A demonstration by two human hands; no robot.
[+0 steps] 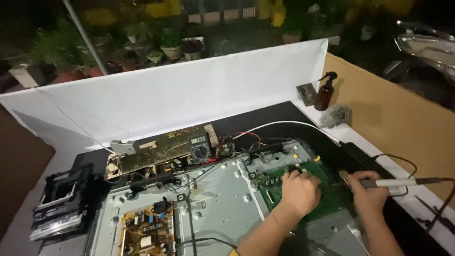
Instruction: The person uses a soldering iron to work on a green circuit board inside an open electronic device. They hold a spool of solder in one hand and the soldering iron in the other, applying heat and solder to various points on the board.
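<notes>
While both hands work over the opened flat-panel chassis, this is how things stand:

Left hand: the left hand lies palm-down, fingers curled, on the green circuit board; whether it pinches a part or only steadies the board I cannot tell.

Right hand: the right hand is closed in a pen grip around the soldering iron, whose grey handle runs off to the right into a dark cord.

Board position: the green circuit board sits at the right end of the metal back panel, just right of centre in the view and near the table's right edge.

Doing it well: judging by the grip, the iron's tip wants to meet one joint only; the left hand should stay flat and clear of the tip, and the cord should hang slack so it does not drag the handle.

Nearby: a multimeter rests on a long power board behind the panel; a brown spray bottle stands by the white backdrop; a black drive mechanism sits at far left.

Hidden: the iron's tip and the spot it touches are covered by the right hand; the left fingertips are tucked under.

Hard to make out: the board's components blur in the dim light, and the panel's lower edge is cut off.
</notes>
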